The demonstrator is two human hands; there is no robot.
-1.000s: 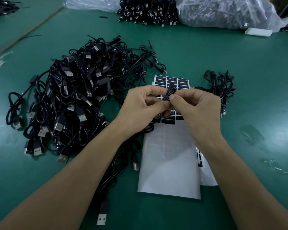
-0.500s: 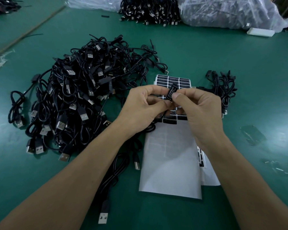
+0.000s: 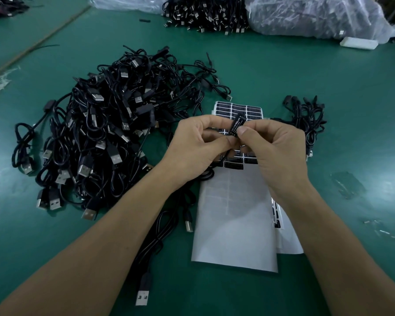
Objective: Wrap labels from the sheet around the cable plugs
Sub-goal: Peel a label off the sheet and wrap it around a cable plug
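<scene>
Plug (image 3: pixel 239 119) pinched between both hands, over sheet (image 3: pixel 235 108) at mid-desk (image 3: pixel 317 83). Leans up and away, long axis toward far edge. Left hand (image 3: pixel 198 144) grips lower end from the left; right hand (image 3: pixel 276 151) pinches label (image 3: pixel 235 129) onto it from the right, equally near. Reads "LED CONTROLLER" lengthwise; smaller line illegible. Probably needs rolling about that axis to close the wrap.

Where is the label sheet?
In the head view, the label sheet lies on the table beneath the left hand and right hand, right of the cable pile.
</scene>
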